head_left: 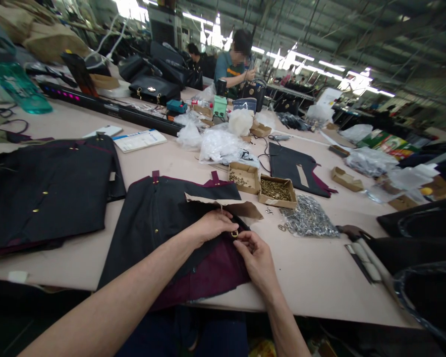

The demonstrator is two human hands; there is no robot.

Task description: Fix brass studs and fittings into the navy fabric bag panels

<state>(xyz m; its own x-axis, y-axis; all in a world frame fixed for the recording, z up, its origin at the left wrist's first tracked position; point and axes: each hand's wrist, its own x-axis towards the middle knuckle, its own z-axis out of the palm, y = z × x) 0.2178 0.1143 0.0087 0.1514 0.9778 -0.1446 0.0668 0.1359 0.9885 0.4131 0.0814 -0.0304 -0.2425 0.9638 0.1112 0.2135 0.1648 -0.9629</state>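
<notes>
Both hands meet right at the near edge of the pale pink worktable (319, 277), over a black fabric bag panel with maroon lining (163, 218) that lies flat with its lining side folded up toward the person. The left hand (211, 225) sits on the panel with fingers curled in, pinching a small brass ring fitting (234, 233) at its fingertips. The right hand (258, 260) comes in from the other side, thumb and forefinger narrowed onto the same ring, so the two hands are basically touching around it. The ring sits at the panel's right edge, just below a strip of brown paper backing (223, 202) that peels off the top of the fabric.

Just past the hands, two small open cardboard boxes of brass hardware (275, 191) stand side by side, and a heap of silvery metal chain (308, 218) lies right next to them on the table. To the left, well apart from the hands, there's a second black fabric panel with little brass studs (48, 191). A pile of clear plastic bags (219, 146) sits further back in the middle. At the far end of the table a person in a teal shirt (230, 67) works on a black handbag.
</notes>
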